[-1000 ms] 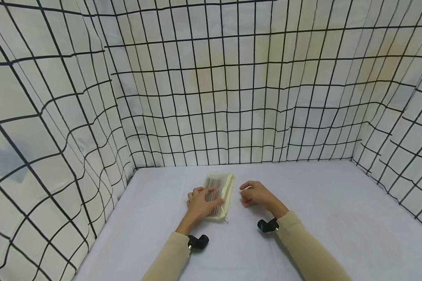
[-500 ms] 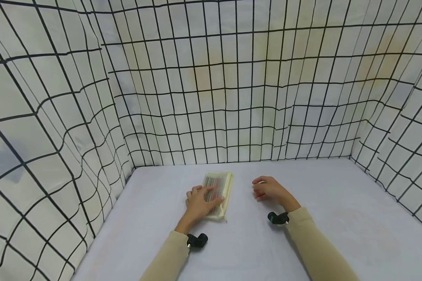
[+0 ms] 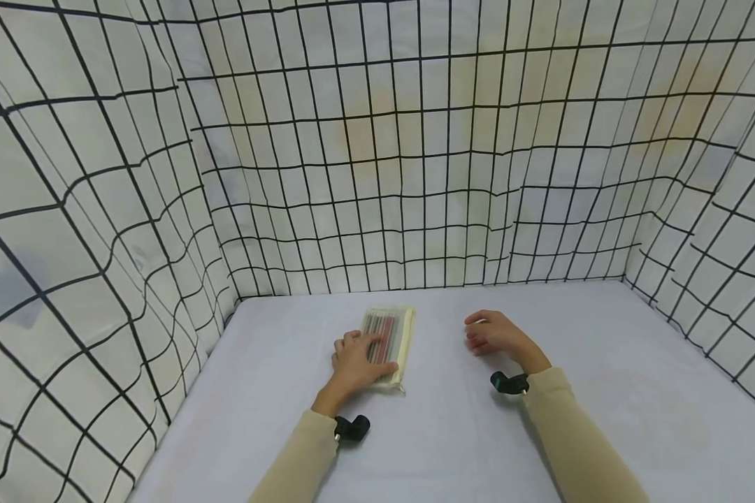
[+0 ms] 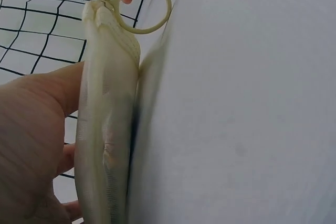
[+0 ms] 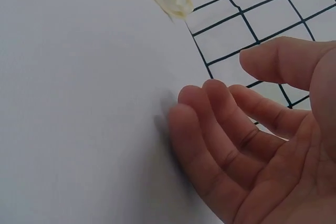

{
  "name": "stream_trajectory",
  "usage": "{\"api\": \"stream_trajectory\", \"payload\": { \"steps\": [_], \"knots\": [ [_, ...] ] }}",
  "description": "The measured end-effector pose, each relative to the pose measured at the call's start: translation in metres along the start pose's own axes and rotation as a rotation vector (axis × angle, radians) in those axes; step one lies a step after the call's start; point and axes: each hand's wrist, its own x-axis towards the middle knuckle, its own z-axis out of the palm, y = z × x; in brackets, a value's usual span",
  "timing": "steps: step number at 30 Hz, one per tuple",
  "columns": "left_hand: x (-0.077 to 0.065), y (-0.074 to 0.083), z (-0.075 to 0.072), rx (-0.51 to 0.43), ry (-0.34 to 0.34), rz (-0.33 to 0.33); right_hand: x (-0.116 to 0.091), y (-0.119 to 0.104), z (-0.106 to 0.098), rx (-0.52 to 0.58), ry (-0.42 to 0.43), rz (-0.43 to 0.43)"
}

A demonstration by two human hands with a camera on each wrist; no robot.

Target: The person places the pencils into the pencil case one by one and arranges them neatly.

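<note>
A flat, pale yellow see-through zip pouch point(image 3: 405, 342) lies on the white table, and several slim pen-like sticks show through it, some grey and some reddish. My left hand point(image 3: 355, 363) rests on its left side, fingers and thumb spread over the top face. Seen edge-on in the left wrist view, the pouch has a cream ring zip pull point(image 4: 169, 10) at one end. My right hand point(image 3: 497, 332) hovers to the right of the pouch, fingers loosely bent, holding nothing. In the right wrist view its fingertips point(image 5: 185, 116) are close over the tabletop.
A white cloth-covered table point(image 3: 453, 433) spreads under both hands. Black grid netting point(image 3: 428, 175) over white sheeting rises behind the table and along its left and right sides. Small black wrist cameras point(image 3: 352, 429) are strapped below each hand.
My right hand has moved away from the pouch, to the right and slightly farther back. My left hand has stayed on the pouch, which lies in nearly the same place.
</note>
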Motion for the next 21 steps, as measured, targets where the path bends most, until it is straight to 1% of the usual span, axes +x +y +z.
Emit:
{"api": "stream_trajectory", "payload": {
  "steps": [2, 3, 4, 8, 10, 13, 15, 18, 21],
  "knots": [
    [-0.001, 0.0, -0.002, 0.037, -0.028, 0.025, -0.002, 0.001, -0.002, -0.069, 0.009, -0.028],
    [-0.002, 0.0, -0.004, 0.056, -0.045, 0.039, -0.004, 0.002, -0.003, -0.106, 0.01, -0.057],
    [-0.003, 0.001, -0.006, 0.079, -0.066, 0.053, -0.007, 0.001, -0.004, -0.142, 0.011, -0.091],
    [-0.012, 0.008, -0.02, 0.143, -0.145, 0.123, -0.02, 0.0, -0.012, -0.306, -0.036, -0.265],
    [-0.017, 0.012, -0.026, 0.177, -0.185, 0.16, -0.028, 0.001, -0.017, -0.405, -0.056, -0.331],
    [-0.026, 0.013, -0.034, 0.218, -0.24, 0.212, -0.04, 0.003, -0.023, -0.532, -0.062, -0.37],
    [-0.033, 0.011, -0.037, 0.235, -0.276, 0.241, -0.05, 0.004, -0.027, -0.593, -0.046, -0.388],
    [-0.045, 0.009, -0.045, 0.256, -0.334, 0.273, -0.062, 0.004, -0.032, -0.641, -0.016, -0.412],
    [-0.055, 0.006, -0.056, 0.269, -0.391, 0.306, -0.069, 0.003, -0.037, -0.666, 0.03, -0.438]
  ]
}}
